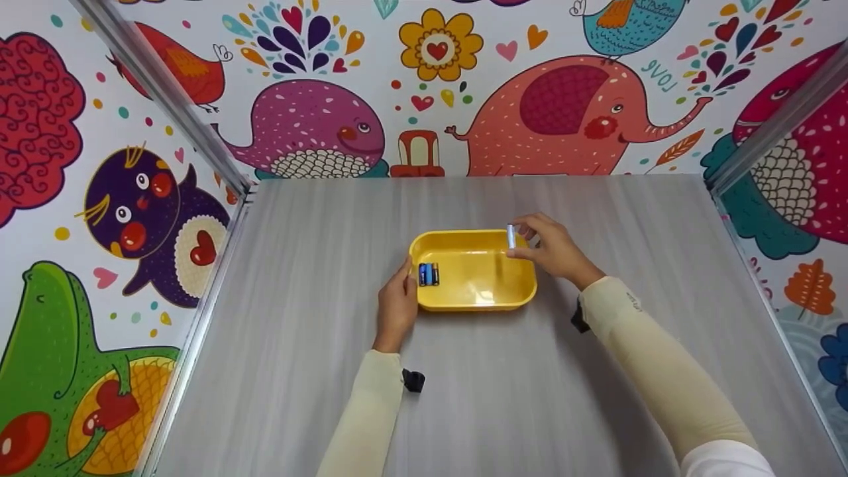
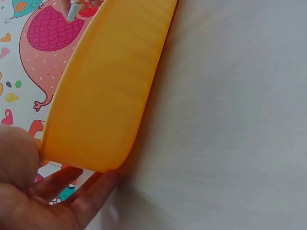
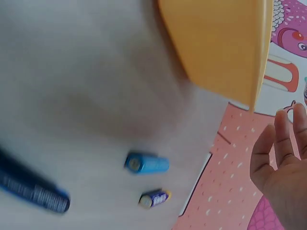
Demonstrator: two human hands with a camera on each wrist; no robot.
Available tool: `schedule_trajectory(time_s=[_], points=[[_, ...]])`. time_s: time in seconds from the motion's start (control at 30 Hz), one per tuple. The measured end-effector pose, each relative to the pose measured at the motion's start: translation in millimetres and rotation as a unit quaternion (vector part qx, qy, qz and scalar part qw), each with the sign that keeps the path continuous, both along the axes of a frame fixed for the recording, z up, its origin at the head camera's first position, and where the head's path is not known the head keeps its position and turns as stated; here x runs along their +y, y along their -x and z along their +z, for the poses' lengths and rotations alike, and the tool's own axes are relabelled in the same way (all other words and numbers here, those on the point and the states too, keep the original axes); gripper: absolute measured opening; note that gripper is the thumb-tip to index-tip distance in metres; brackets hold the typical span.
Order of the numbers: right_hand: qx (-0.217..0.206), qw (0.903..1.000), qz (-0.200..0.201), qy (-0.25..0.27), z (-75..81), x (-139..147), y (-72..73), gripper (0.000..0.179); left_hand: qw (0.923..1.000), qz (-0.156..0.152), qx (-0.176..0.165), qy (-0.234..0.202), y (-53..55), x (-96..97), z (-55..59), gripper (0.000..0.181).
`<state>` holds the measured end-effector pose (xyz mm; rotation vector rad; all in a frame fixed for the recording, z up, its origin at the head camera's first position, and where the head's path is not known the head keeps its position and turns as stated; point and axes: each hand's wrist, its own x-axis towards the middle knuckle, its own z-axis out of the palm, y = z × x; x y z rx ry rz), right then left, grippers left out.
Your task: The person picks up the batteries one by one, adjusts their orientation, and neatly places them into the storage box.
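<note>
The head view shows the tray (image 1: 474, 291) near the middle of the surface (image 1: 305, 298), with wide room between it and the side walls (image 1: 40, 165) and a narrower strip behind it, up to the back wall (image 1: 490, 149). The left hand (image 1: 397, 305) grips the tray's left end, thumb at the rim, fingers against the outside. The right hand's (image 1: 556, 250) fingers are clamped on a pale battery (image 1: 511, 236), held upright over the tray's far right corner. A row of batteries (image 1: 428, 274) lies inside at the left end. The right wrist view disagrees: fingers apart, and three cylinders, dark (image 3: 31, 187), blue and purple, on the surface outside the tray. The tray is smooth, glossy yellow with rounded corners; the surface is streaked grey; metal rails (image 1: 162, 99) edge the printed walls.
</note>
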<state>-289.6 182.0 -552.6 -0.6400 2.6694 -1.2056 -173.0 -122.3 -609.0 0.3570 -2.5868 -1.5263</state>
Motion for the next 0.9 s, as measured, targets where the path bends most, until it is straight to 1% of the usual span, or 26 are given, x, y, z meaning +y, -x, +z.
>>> schedule_trajectory(time_s=[0.2, 0.27, 0.37, 0.5, 0.73, 0.9], points=[[-0.004, 0.9999, 0.002, 0.009, -0.9, -19, -3.3, 0.056, 1.0000, 0.004, -0.002, 0.002, 0.0, 0.1, -0.3, 0.047], [-0.009, 0.9999, 0.004, 0.012, -1.5, -24, -4.0, 0.057, 1.0000, 0.004, -0.008, 0.001, 0.3, 0.0, -0.6, 0.047], [-0.016, 0.9996, 0.010, 0.019, -3.2, -31, -4.2, 0.058, 1.0000, 0.003, -0.008, 0.002, 0.5, -0.5, -1.1, 0.047], [-0.021, 0.9993, 0.017, 0.026, -7.2, -41, -3.8, 0.059, 1.0000, 0.000, -0.003, 0.003, 0.6, -1.0, -1.2, 0.047], [-0.009, 0.9983, 0.033, 0.046, -14.5, -57, -7.8, 0.062, 0.9997, 0.005, 0.023, -0.003, -1.4, 0.1, -1.3, 0.047], [-0.024, 0.9983, 0.029, 0.044, -18.9, -71, -10.7, 0.060, 0.9998, 0.007, 0.020, -0.006, -0.9, 0.7, -1.7, 0.047]])
